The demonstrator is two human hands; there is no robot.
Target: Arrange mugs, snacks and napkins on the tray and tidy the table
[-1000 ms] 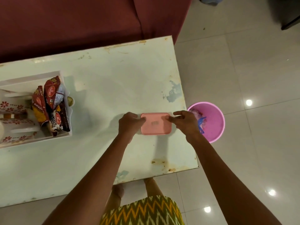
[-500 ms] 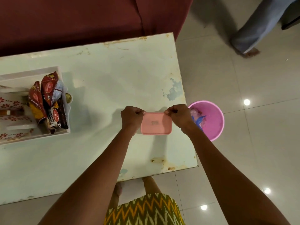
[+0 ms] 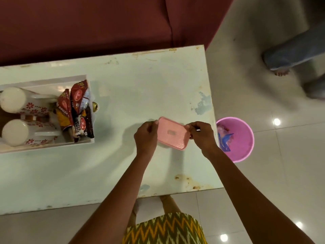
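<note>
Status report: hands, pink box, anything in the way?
Left hand and right hand each grip an end of the pink rectangular plastic box, tilted. Round pink plastic bucket on floor beside right hand.

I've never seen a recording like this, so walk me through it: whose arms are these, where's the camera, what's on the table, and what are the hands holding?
No machine here: a person wears a camera on the head, looking down at their own arms. The left hand and right hand each pinch one end of a pink lid, tilted above the white table. On the table sits a white tray holding two flowered mugs and snack packets. A pink bucket stands on the floor beside the table.
</note>
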